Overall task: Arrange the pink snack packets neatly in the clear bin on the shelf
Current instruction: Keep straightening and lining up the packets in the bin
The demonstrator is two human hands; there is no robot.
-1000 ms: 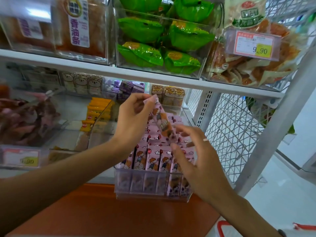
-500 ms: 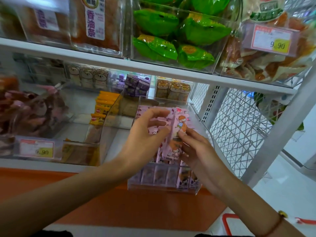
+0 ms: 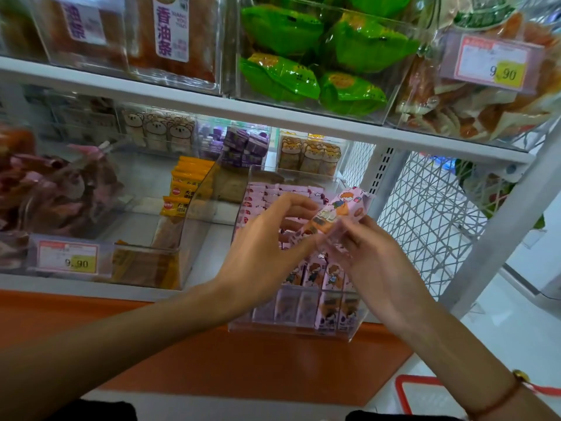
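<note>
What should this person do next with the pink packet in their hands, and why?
Probably lower the pink packet upright into the clear bin. Both the left hand and right hand hold it tilted above the standing packets.

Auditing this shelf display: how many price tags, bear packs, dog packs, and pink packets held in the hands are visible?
Price tags: 2
Bear packs: 3
Dog packs: 3
Held pink packet: 1
Total: 9
</note>
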